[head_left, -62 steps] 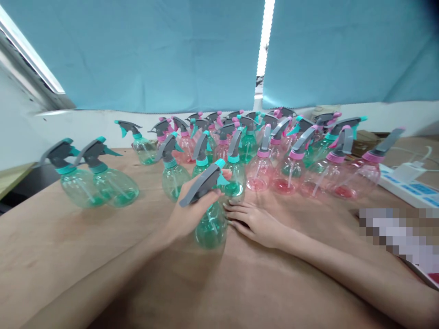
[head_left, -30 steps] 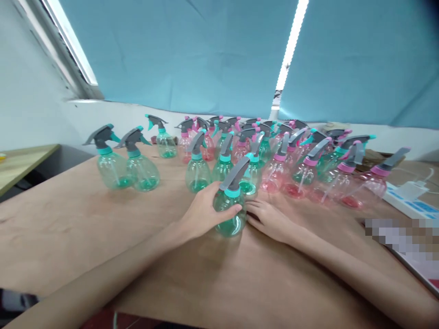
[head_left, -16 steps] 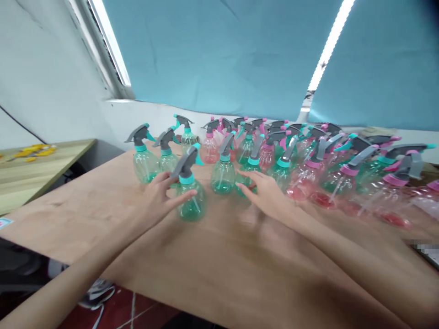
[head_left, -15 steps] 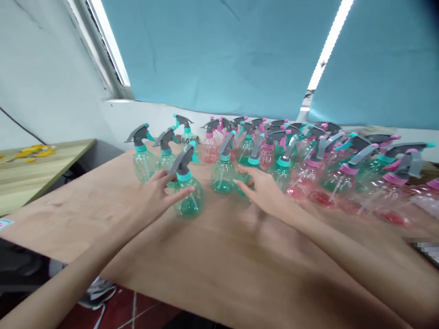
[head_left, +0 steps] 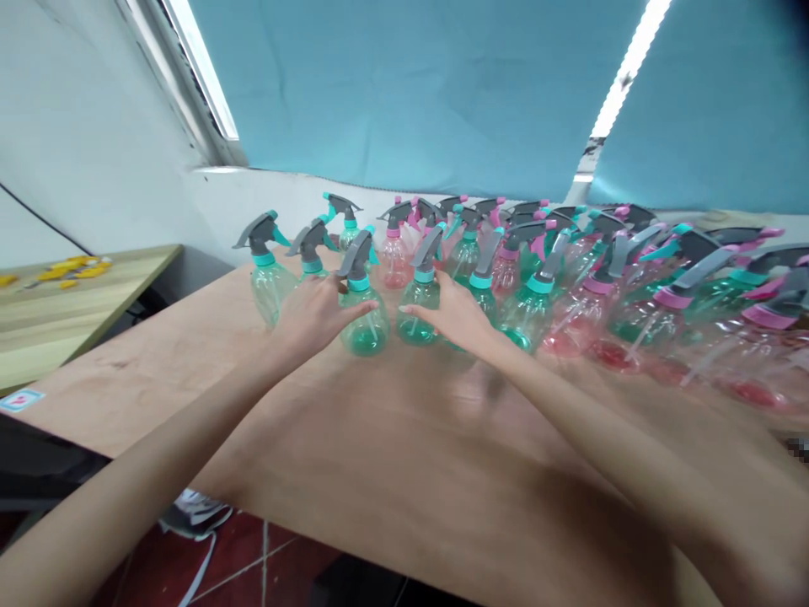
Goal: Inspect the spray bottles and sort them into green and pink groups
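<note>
Your left grip [head_left: 316,314] is holding a green spray bottle [head_left: 366,339] on the tabletop [head_left: 379,438], thumb across its front, while your right grip [head_left: 461,314] is curving around another green bottle [head_left: 417,330] just to the right, its closure being too hidden to tell.

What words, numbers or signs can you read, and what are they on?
There are no words, brands or numbers I can read.
Sticker on the table, at the far left: a pinkish mark, too blurred to read.
Spray bottles: no lettering I can make out.
</note>
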Available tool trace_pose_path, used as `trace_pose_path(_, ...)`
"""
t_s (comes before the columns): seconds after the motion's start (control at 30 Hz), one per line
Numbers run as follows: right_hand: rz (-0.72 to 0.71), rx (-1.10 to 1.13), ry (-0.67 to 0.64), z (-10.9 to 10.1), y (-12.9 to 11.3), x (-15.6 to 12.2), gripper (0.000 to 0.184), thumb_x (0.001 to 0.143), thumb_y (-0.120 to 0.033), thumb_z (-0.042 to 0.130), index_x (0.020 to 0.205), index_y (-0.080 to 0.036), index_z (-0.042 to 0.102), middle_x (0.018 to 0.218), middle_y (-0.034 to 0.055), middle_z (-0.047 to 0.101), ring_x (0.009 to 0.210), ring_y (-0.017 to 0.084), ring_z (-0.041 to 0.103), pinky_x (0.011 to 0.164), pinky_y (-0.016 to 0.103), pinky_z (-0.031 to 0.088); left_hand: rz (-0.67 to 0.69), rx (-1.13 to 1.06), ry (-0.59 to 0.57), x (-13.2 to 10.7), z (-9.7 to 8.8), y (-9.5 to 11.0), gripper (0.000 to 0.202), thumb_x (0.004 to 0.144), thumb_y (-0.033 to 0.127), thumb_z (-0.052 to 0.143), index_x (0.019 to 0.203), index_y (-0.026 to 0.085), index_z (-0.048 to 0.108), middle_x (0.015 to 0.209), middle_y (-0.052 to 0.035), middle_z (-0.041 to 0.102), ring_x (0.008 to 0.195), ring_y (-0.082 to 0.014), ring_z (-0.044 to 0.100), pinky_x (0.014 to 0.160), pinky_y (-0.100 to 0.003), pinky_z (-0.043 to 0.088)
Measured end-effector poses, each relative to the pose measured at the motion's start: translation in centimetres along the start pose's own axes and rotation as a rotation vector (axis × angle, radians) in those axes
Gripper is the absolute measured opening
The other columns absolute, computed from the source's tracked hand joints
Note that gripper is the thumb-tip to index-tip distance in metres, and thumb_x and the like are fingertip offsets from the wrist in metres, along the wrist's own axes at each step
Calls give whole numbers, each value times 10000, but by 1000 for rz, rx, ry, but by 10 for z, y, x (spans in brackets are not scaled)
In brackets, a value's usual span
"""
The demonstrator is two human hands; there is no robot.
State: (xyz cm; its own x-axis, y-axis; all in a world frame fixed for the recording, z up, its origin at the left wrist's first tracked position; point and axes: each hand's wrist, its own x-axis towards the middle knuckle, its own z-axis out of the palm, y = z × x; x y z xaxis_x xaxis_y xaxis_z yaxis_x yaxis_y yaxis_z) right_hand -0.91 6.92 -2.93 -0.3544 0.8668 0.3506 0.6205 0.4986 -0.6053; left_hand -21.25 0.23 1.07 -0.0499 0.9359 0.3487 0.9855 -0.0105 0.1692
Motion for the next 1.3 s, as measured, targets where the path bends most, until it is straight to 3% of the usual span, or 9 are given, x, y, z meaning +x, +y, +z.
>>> trace_pose_path(0.17,66,-38,-14,3,-4,6,914,795,-497,684,1480,-54,270,1184,240,618,1063,392,618,810,480,535,-67,69,-13,11,-1,4,583,811,638,552,1056,119,656,926,-144,726,866,-319,659,713,-384,483)
trace_pose_path(0.4,12,-5,33,9,3,5,846,811,-485,658,1469,-99,290,1295,247,544,1107,385,602,850,485,533,-98,141,-37,23,5,1,569,815,662,530,986,145,695,831,-138,711,855,-349,663,663,-386,478)
trace_pose_path(0.57,-7,-11,57,12,6,4,811,810,-497,657,1444,-116,325,1287,243,544,1131,406,584,854,503,530,-114,173,-9,27,10,3,567,828,660,516,1034,148,649,941,-155,720,909,-368,666,680,-389,477)
trace_pose_path(0.73,14,-40,53,12,3,4,785,816,-481,660,1432,-113,342,1274,242,540,1117,409,590,849,507,523,-95,87,15,24,14,3,629,851,628,524,1278,168,483,1097,-135,708,1059,-352,631,776,-369,474)
trace_pose_path(0.83,35,-88,42,10,0,3,785,815,-464,668,1423,-87,345,1260,241,552,1146,407,568,882,513,500,-100,57,24,21,17,3,675,866,636,493,1359,183,402,1127,-133,696,1059,-343,629,774,-360,470)
trace_pose_path(1.1,-13,-155,-15,4,-4,-3,820,821,-519,649,1416,-47,342,1245,268,561,1154,406,564,873,487,498,-86,12,45,21,23,5,651,882,629,467,1336,163,433,1138,-160,680,1053,-365,628,789,-392,476)
trace_pose_path(1.3,-23,-225,-22,0,-8,-13,802,833,-553,623,1390,-37,363,1199,259,588,1101,412,595,834,472,509,-141,37,88,2,9,14,546,911,577,430,1265,173,524,1243,-155,628,1057,-340,623,806,-402,483)
